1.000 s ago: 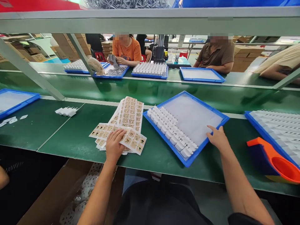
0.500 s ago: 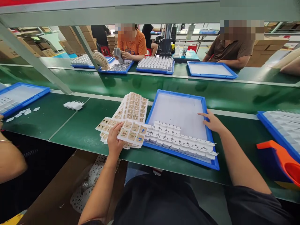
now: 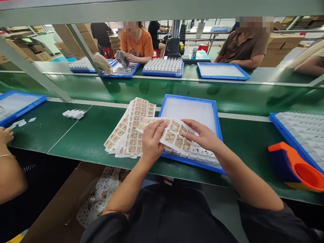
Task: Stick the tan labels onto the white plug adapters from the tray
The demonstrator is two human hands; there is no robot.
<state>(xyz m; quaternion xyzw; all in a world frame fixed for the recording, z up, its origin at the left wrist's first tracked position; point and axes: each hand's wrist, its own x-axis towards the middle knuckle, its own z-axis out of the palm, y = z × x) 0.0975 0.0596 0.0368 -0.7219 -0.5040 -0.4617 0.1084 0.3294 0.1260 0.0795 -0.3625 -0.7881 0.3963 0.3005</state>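
A sheet of tan stickers [image 3: 170, 136] on white backing is held tilted over the front of a blue-rimmed tray [image 3: 218, 125]. My left hand [image 3: 153, 138] is closed on the sheet's left part, fingers across its face. At its right end is my right hand [image 3: 201, 135], thumb on the face and forefinger by the upper edge; whether a single sticker is pinched there I cannot tell. Beneath the sheet, rows of small white plastic parts [image 3: 193, 155] fill the tray's near side, partly hidden. More sticker sheets [image 3: 134, 125] lie fanned out left of the tray.
An orange and blue tape dispenser [image 3: 291, 165] stands at the right, by another tray [image 3: 274, 125] of white parts. White pieces [image 3: 74, 113] lie on the green bench to the left. A neighbour's hand [image 3: 5, 135] is at the far left. Co-workers sit opposite behind trays.
My left hand has carried the sticker sheet rightward from the pile to above the tray. My right hand has left the tray's right rim and come to the sheet.
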